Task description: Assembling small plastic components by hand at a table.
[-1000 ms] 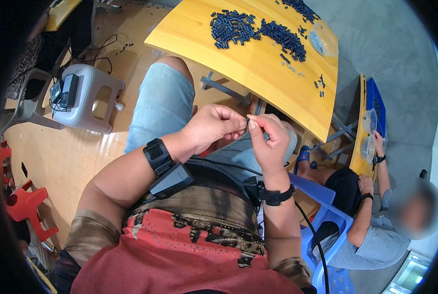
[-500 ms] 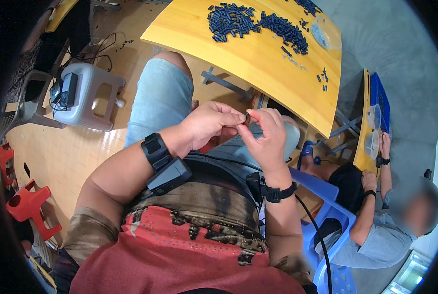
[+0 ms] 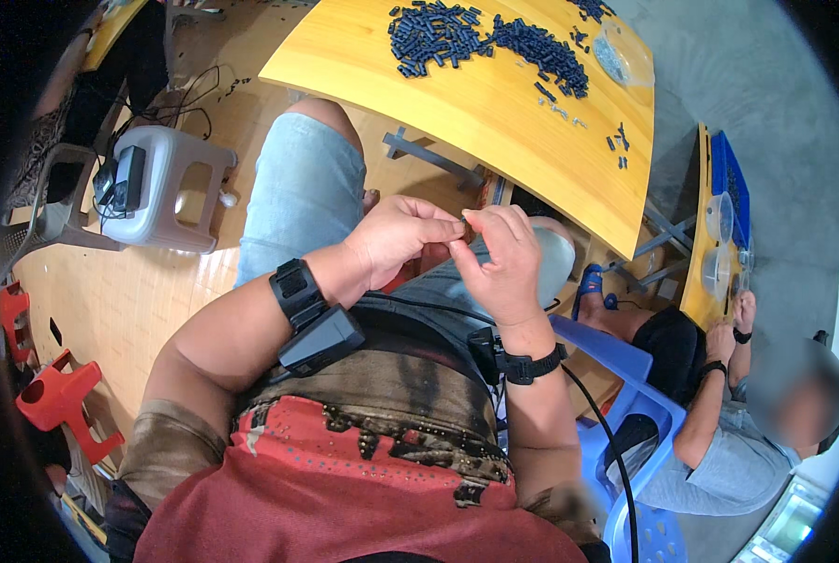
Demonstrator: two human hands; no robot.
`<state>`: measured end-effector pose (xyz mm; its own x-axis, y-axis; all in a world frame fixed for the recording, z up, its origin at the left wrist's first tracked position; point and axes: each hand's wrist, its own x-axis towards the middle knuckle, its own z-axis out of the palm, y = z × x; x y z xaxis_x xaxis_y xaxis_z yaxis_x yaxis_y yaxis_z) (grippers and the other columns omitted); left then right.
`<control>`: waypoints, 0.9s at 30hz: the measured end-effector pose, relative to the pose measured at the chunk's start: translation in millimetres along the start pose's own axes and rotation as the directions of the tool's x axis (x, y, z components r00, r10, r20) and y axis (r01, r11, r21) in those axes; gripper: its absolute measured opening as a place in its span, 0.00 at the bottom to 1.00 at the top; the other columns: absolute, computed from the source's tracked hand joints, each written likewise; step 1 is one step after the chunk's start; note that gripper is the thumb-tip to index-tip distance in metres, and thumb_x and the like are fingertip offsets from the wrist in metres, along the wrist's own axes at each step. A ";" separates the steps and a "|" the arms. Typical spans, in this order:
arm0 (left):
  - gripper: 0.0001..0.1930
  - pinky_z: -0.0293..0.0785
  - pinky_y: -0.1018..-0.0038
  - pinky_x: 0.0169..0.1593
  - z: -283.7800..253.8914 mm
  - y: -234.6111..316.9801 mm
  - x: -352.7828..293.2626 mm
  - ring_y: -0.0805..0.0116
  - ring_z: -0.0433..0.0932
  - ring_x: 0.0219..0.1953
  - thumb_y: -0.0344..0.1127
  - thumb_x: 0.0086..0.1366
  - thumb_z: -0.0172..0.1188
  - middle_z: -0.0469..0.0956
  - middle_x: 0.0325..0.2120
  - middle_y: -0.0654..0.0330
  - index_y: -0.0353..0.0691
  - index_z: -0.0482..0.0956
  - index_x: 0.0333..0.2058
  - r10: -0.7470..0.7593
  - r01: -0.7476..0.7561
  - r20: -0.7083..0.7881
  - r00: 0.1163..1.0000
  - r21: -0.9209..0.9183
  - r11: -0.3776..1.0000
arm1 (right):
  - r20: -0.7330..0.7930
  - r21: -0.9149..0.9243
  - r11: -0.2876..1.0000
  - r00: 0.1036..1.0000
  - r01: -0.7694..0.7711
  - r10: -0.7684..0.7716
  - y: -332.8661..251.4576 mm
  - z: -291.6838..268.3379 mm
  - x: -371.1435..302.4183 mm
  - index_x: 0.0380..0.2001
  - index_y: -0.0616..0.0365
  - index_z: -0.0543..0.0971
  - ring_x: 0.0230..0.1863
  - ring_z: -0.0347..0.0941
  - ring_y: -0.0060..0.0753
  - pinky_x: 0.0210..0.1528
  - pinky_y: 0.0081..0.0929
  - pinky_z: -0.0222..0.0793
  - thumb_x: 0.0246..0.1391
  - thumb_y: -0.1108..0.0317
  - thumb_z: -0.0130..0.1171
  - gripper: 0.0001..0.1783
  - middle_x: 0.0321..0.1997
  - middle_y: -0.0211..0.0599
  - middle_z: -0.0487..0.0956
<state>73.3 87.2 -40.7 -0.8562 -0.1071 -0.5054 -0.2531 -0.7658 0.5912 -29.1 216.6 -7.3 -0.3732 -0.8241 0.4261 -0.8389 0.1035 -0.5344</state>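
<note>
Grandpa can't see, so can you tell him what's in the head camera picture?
A seated person's left hand and right hand meet above their lap, fingertips close together. Ahead, a yellow table holds heaps of small black parts; a co-worker sits at the right.

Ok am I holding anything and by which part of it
A small dark piece, apparently pinched between your left hand and right hand at the fingertips; too covered to tell which part.

- The left hand [image 3: 396, 242] and the right hand [image 3: 506, 255] are over the lap, before the table [image 3: 476, 108].
- On this table lie two piles of small cylindrical parts [image 3: 435, 39]; to their right is a bowl [image 3: 639, 58].
- At left, a cabled box [image 3: 130, 176] is on a plastic stool [image 3: 164, 192].
- At right, beside a co-worker [image 3: 710, 474], is another table [image 3: 697, 286].
</note>
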 end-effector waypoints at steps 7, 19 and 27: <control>0.06 0.72 0.81 0.34 -0.2 0.6 0.1 0.76 0.77 0.28 0.31 0.59 0.62 0.80 0.28 0.61 0.34 0.80 0.32 0.053 -0.052 -0.030 0.998 0.039 0.998 | 0.044 -0.023 0.999 0.999 0.027 -0.026 2.5 2.5 1.6 0.31 0.64 0.75 0.33 0.69 0.48 0.36 0.38 0.67 0.36 0.74 0.63 0.15 0.30 0.44 0.73; 0.07 0.71 0.82 0.25 -8.4 -5.5 16.2 0.77 0.74 0.24 0.31 0.62 0.59 0.78 0.25 0.60 0.32 0.79 0.33 -0.019 0.027 -0.067 0.998 0.119 0.993 | 0.098 0.036 0.999 0.995 -0.020 0.016 20.1 13.5 -2.6 0.33 0.63 0.75 0.35 0.69 0.47 0.39 0.38 0.68 0.37 0.74 0.62 0.15 0.31 0.44 0.73; 0.09 0.71 0.81 0.27 0.8 7.0 30.6 0.77 0.73 0.22 0.34 0.65 0.56 0.77 0.24 0.63 0.33 0.78 0.33 0.049 -0.035 -0.089 0.995 0.151 0.988 | -0.007 -0.063 0.990 0.992 -0.126 0.125 29.4 21.9 4.8 0.39 0.61 0.75 0.40 0.68 0.48 0.44 0.39 0.65 0.36 0.72 0.64 0.21 0.36 0.44 0.73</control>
<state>45.0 79.0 -51.5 -0.8238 -0.2006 -0.5301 -0.2884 -0.6568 0.6968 -46.9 203.6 -37.0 -0.4782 -0.8008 0.3606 -0.8086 0.2411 -0.5368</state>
